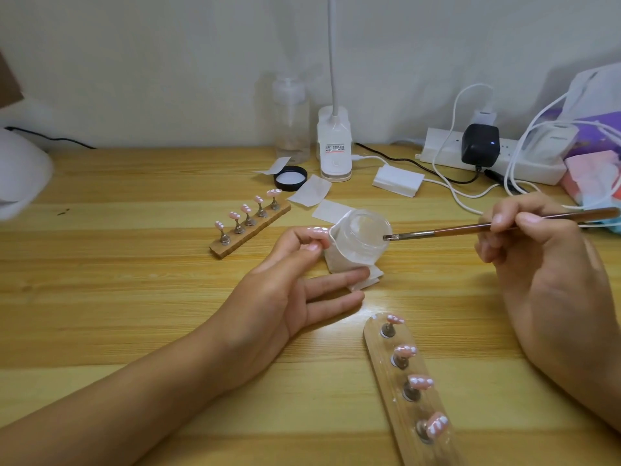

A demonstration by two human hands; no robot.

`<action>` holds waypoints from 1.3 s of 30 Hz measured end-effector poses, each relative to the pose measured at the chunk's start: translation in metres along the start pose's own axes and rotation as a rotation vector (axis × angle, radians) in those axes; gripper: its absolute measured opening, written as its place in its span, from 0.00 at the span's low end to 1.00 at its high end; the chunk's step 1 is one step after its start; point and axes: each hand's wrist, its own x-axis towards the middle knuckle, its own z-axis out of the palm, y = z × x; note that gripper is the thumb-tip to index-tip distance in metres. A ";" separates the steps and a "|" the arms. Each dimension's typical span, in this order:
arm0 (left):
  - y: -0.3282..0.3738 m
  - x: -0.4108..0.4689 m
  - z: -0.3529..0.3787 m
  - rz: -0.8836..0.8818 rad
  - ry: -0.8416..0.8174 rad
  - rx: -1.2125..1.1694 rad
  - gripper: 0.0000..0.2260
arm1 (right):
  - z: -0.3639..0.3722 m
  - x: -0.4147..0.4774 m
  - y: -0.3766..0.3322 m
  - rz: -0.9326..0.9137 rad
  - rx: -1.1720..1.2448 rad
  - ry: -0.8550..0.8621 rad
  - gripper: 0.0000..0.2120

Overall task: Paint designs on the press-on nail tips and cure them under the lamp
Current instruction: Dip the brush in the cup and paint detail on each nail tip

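Mid-table, left hand point(285, 290) pinches nail tip point(317, 229) (pink), right hand point(537, 253) pinches brush point(453, 229)

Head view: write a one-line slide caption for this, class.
Right hand holds a brush at the rim of the open jar; left hand pinches a pink nail tip beside it.

Home desk turned nail-art corner: a white clip-on gooseneck desk lamp point(335, 146) stands at the back of a pale striped wooden tabletop point(134, 280), against a plain off-white wall point(168, 62). Just left of the lamp is a clear plastic pump bottle point(291, 119). To its right, a white power strip point(447, 153) carries a black plug adapter point(480, 143) and looping white cables point(447, 188). In front of the lamp, a short wooden strip point(245, 237) and a longer round-ended wooden board point(379, 351) hold pink painted nail tips point(235, 215) on small metal stands. Far to the lamp's left sits a white domed device point(20, 176), blurred.
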 end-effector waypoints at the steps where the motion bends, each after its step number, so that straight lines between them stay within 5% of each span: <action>1: 0.000 0.000 0.000 -0.003 0.003 -0.003 0.03 | 0.000 0.000 0.000 0.002 0.006 0.003 0.11; 11: 0.000 0.000 0.001 0.013 0.029 0.009 0.02 | -0.003 0.002 0.001 0.070 0.083 0.047 0.11; 17: -0.008 0.001 0.002 0.172 0.283 0.316 0.15 | 0.003 0.001 -0.002 0.087 0.127 0.039 0.18; 25: -0.009 -0.010 0.007 0.195 0.020 0.540 0.06 | 0.008 -0.001 -0.009 0.176 0.218 -0.049 0.18; 39: -0.008 -0.011 0.010 0.199 0.012 0.627 0.05 | 0.012 -0.005 -0.012 0.221 0.162 -0.141 0.15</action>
